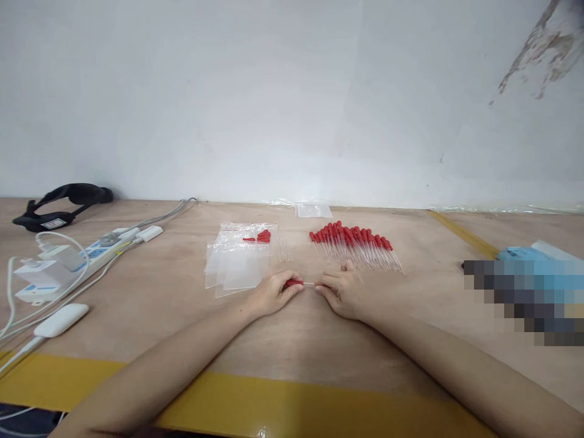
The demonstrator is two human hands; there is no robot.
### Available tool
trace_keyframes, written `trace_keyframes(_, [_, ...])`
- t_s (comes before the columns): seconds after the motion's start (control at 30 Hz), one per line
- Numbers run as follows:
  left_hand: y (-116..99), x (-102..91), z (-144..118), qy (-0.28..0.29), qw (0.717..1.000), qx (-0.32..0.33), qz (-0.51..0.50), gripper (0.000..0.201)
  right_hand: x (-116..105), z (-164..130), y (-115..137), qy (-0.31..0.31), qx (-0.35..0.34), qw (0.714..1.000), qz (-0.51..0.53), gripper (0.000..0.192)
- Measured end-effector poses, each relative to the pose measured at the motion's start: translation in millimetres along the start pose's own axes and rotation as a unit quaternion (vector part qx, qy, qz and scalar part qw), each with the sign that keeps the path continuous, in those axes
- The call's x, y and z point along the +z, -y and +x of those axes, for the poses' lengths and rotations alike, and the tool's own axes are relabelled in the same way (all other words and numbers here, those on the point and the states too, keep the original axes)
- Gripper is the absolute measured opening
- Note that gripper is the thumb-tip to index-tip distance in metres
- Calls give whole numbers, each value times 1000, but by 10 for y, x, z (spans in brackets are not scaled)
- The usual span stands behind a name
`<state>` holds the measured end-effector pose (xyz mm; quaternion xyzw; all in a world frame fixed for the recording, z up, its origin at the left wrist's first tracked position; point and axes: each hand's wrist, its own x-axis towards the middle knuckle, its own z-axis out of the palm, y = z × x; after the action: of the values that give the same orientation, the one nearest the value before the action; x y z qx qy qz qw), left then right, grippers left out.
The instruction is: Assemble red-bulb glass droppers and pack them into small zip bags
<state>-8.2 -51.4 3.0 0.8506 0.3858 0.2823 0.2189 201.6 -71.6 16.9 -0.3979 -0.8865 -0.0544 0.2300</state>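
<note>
Both hands, left hand [274, 293] and right hand [341, 295], pinch one dropper [298, 283] lying left-right between them at frame centre.

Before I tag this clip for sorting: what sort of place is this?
Probably a small assembly or packing bench: a row of red-bulbed droppers, clear zip bags, a power strip on a plywood table against a wall.

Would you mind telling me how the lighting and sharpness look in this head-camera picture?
Head view: soft, even light, faint shadows under the left hand and right hand; the dropper between them is small but readable; a pixelated block masks the right side; edges bow from wide-angle distortion.
</note>
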Motion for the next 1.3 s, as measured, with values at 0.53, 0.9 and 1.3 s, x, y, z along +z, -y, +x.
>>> trace_keyframes(0.53, [10,20,4,-4,997,49,54,16,261,67,-20,26,32,998,48,29])
trace_keyframes(0.9, [36,-90,64,2,988,110,109,16,126,119,9,88,44,990,100,28])
trace_keyframes(1.3, [327,-195,41,-78,991,-17,111,13,52,668,-479,-12,362,931,35,26])
